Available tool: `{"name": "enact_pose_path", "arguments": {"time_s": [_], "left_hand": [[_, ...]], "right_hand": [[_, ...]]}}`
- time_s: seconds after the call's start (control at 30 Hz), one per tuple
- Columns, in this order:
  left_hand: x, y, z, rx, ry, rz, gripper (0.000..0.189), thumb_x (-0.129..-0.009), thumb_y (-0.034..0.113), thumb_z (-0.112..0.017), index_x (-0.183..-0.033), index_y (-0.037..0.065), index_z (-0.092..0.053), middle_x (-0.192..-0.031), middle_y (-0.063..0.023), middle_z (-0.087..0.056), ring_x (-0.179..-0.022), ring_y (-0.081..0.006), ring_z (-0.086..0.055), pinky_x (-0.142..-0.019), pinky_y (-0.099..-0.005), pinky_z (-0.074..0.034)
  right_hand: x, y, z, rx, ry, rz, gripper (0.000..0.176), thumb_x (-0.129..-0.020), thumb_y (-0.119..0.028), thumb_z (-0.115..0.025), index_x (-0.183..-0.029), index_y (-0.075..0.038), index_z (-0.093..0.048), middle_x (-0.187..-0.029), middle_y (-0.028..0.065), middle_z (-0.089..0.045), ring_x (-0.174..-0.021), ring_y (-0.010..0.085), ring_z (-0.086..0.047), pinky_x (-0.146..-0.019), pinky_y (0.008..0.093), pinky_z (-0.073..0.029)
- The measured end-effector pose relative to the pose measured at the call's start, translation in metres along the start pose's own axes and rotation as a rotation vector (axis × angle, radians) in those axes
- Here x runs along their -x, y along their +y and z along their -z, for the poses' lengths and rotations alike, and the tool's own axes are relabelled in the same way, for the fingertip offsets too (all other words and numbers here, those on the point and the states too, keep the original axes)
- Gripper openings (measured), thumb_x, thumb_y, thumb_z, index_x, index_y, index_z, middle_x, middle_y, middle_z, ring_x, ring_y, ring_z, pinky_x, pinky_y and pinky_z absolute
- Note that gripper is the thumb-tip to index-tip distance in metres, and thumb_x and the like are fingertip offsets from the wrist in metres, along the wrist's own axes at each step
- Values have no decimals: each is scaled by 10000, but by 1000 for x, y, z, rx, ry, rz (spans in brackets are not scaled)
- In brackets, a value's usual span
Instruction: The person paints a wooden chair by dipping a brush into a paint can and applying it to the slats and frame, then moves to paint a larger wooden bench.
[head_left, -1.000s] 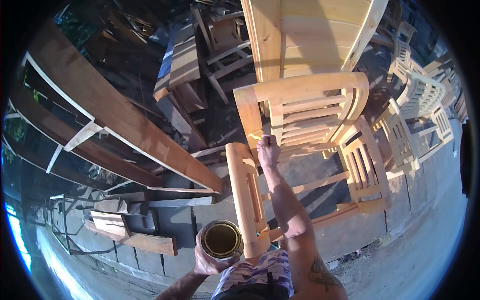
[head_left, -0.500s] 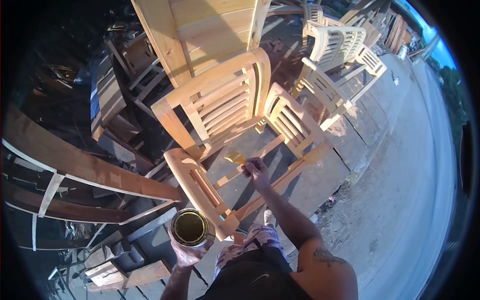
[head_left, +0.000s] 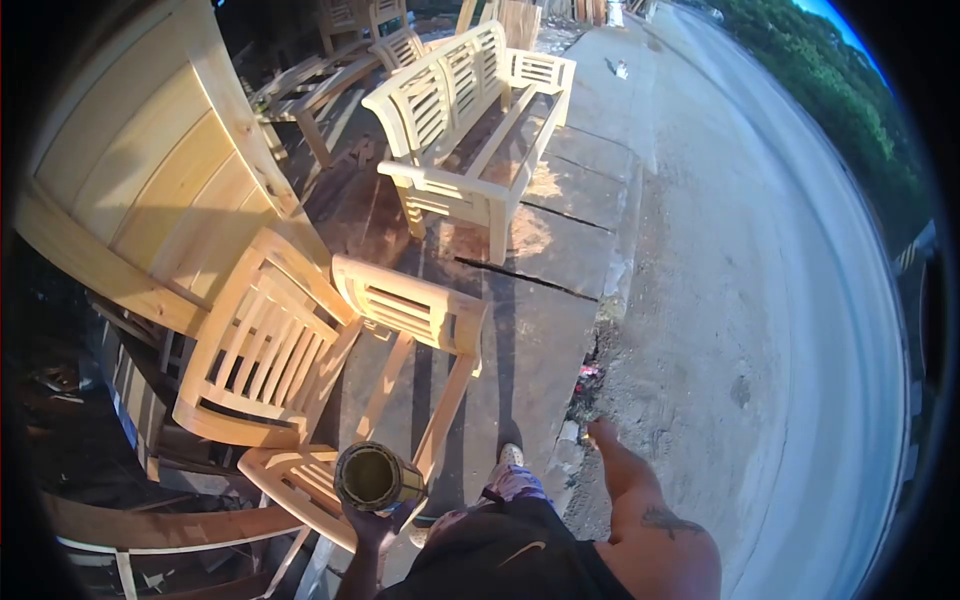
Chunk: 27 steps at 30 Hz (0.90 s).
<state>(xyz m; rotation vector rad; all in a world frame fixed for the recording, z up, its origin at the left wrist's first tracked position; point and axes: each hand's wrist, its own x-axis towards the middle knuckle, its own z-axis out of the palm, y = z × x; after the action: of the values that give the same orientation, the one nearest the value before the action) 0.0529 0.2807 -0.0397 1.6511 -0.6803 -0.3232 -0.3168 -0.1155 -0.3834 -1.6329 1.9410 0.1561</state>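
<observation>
My left hand [head_left: 378, 525] is wrapped round an open metal can [head_left: 412, 484], whose smeared rim faces up and shows a brownish-yellow inside. The can overlaps the front of a slatted wooden armchair frame [head_left: 232, 325], which has bare seat rails and an open seat. Out to the right, above the kerb edge, my right hand [head_left: 602, 432] looks closed and is away from the chair. A faint yellow trace shows by its fingers, but what they hold is mostly hidden.
A tall planked wooden panel [head_left: 180, 190] leans behind the chair. Farther along the pavement stands a slatted wooden bench [head_left: 450, 110]. Dark gaps cross the concrete [head_left: 560, 330], and a road [head_left: 820, 330] runs along the right. Curved timber [head_left: 180, 525] lies at lower left.
My view has turned right, towards the bench and road. My right hand, which held a small yellow flat-ended thing over the chair, has swung out to the right. The can stays in my left hand.
</observation>
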Motion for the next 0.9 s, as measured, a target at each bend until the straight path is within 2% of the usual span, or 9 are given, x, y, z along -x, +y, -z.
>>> {"name": "enact_pose_path", "arguments": {"time_s": [0.07, 0.13, 0.23, 0.37, 0.5, 0.63, 0.7, 0.8, 0.9], "left_hand": [[-37, 11, -41, 111, -199, 19, 895, -679, 112, -1012, -1421, 14, -522, -1299, -117, -666, -1120, -227, -693, -946, -358, -591], [-59, 2, -87, 282, -266, 64, 842, -690, 85, -1004, -1396, 21, -549, -1279, -110, -677, -1095, -229, -708, -941, -353, -605], [-111, 63, -158, 123, -360, -90, 898, -681, 95, -1005, -1427, 17, -509, -1314, -122, -657, -1157, -238, -693, -988, -382, -597], [-175, 76, -249, 62, -564, -314, 976, -683, 126, -1000, -1473, 19, -436, -1370, -149, -617, -1250, -254, -653, -1050, -418, -568], [-214, 92, -324, 126, -729, -343, 997, -691, 133, -991, -1488, 16, -403, -1382, -167, -605, -1284, -272, -639, -1074, -432, -554], [-259, 81, -395, 124, -791, -374, 1040, -663, 257, -1028, -1464, -5, -419, -1334, -187, -652, -1242, -294, -675, -1041, -424, -562], [-285, 83, -432, 168, -787, -388, 1040, -662, 272, -1025, -1461, -10, -422, -1335, -188, -650, -1242, -297, -674, -1048, -430, -558], [-329, 83, -474, 175, -784, -361, 1034, -659, 274, -1023, -1454, -14, -428, -1335, -191, -653, -1236, -307, -679, -1046, -434, -557], [-379, 81, -521, 191, -784, -318, 1018, -656, 270, -1025, -1443, -8, -441, -1321, -176, -650, -1225, -303, -678, -1042, -424, -554]], "right_hand": [[-53, 74, 40, 135, -128, -214, 423, -907, -388, -613, -1169, -101, -778, -1154, 192, -782, -1100, 362, -753, -916, 472, -590], [-43, 100, 83, 110, 41, -228, 398, -905, -374, -598, -1140, -108, -778, -1044, 164, -797, -985, 333, -776, -861, 468, -598], [-26, 123, 132, -90, 136, -256, 344, -908, -339, -590, -1092, -108, -767, -875, 126, -789, -779, 288, -770, -745, 446, -604], [-43, 192, 64, -428, 253, -335, 263, -914, -278, -601, -1046, -102, -747, -726, 100, -739, -586, 231, -712, -586, 389, -582], [6, 201, 42, -510, 146, -498, 237, -912, -255, -615, -1020, -88, -744, -696, 95, -729, -579, 192, -712, -558, 360, -575], [41, 201, 57, -346, -37, -674, 206, -924, -230, -640, -985, -89, -778, -758, 94, -776, -698, 236, -782, -665, 399, -620], [40, 209, 65, 385, -194, -206, 189, -927, -209, -662, -924, -83, -803, -805, 104, -792, -763, 244, -802, -742, 409, -640], [-7, 199, 92, 391, -299, -240, 204, -930, -201, -669, -863, -68, -809, -835, 121, -793, -770, 253, -807, -707, 397, -649], [-86, 161, 153, -445, -118, -863, 209, -911, -237, -698, -1040, -102, -793, -916, 132, -801, -858, 266, -802, -729, 415, -636]]}}
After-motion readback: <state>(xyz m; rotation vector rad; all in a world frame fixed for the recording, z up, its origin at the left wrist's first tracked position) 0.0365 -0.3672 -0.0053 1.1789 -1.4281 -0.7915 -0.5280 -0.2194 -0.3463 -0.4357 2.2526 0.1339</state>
